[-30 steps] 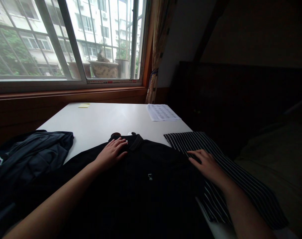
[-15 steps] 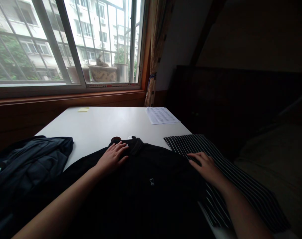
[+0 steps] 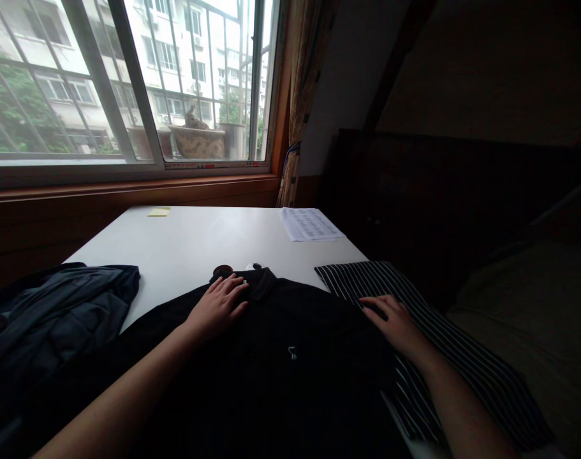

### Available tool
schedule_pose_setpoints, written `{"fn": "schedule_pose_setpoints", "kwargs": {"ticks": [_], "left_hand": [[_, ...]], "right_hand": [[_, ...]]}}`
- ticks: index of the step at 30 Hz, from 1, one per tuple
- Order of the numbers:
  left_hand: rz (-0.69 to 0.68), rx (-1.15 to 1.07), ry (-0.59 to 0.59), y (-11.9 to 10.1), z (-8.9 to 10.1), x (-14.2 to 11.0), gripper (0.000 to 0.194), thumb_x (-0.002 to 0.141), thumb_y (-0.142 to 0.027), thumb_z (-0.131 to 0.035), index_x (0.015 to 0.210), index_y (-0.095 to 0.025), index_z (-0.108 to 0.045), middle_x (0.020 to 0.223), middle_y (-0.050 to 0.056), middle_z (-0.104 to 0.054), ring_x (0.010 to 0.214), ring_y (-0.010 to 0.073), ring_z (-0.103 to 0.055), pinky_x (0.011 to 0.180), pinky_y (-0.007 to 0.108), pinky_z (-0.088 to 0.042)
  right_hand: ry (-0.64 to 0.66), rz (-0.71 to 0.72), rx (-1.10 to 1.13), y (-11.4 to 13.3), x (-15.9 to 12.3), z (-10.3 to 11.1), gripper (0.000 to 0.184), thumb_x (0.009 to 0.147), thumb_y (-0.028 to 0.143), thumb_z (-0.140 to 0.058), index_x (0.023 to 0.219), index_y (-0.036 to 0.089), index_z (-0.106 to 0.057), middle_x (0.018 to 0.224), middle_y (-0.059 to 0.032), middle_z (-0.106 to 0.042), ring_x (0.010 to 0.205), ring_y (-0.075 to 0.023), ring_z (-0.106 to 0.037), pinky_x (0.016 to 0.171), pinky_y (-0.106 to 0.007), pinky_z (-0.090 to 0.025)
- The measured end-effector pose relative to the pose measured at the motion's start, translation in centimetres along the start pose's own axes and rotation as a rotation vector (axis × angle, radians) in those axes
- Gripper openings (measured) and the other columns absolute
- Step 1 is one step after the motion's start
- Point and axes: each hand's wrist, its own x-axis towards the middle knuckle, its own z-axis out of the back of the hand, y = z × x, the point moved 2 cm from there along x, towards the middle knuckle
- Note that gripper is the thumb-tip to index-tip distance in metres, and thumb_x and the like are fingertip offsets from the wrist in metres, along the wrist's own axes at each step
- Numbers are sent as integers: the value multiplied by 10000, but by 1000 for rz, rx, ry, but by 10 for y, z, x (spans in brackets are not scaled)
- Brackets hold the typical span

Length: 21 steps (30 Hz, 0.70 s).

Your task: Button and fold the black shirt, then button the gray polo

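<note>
A black collared shirt (image 3: 271,389) with a small white heart-shaped emblem lies spread over the near part of the white table (image 3: 213,229). Flat on its collar rests my left hand (image 3: 218,298), fingers stretched out and slightly spread. At the shirt's right shoulder, my right hand (image 3: 390,319) touches the cloth with its fingertips, a gap showing between thumb and forefinger. Just under that hand and to its right is a black-and-white striped cloth (image 3: 428,325). Two small round objects, a dark reddish one (image 3: 222,270) and a white one (image 3: 255,266), sit beyond the collar.
Dark crumpled clothing (image 3: 74,306) lies at the left table edge. A yellow sticky note (image 3: 159,211) and printed sheets (image 3: 312,224) lie at the table's far side. Behind the table are a barred window (image 3: 185,83) and a tied curtain (image 3: 293,146).
Both hands stay practically in place on the shirt. The whole view has shifted very slightly; nothing is picked up or let go.
</note>
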Motion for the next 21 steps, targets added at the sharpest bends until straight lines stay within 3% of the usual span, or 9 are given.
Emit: {"fn": "schedule_pose_setpoints", "kwargs": {"ticks": [21], "left_hand": [[8, 8, 27, 1, -2, 0, 496, 1026, -521, -430, 1453, -276, -490, 1542, 70, -480, 1484, 276, -355, 1245, 521, -246]], "right_hand": [[-18, 22, 23, -1, 1, 0, 323, 902, 471, -531, 1105, 317, -729, 1109, -67, -628, 1090, -296, -602, 1026, -481, -461]]}}
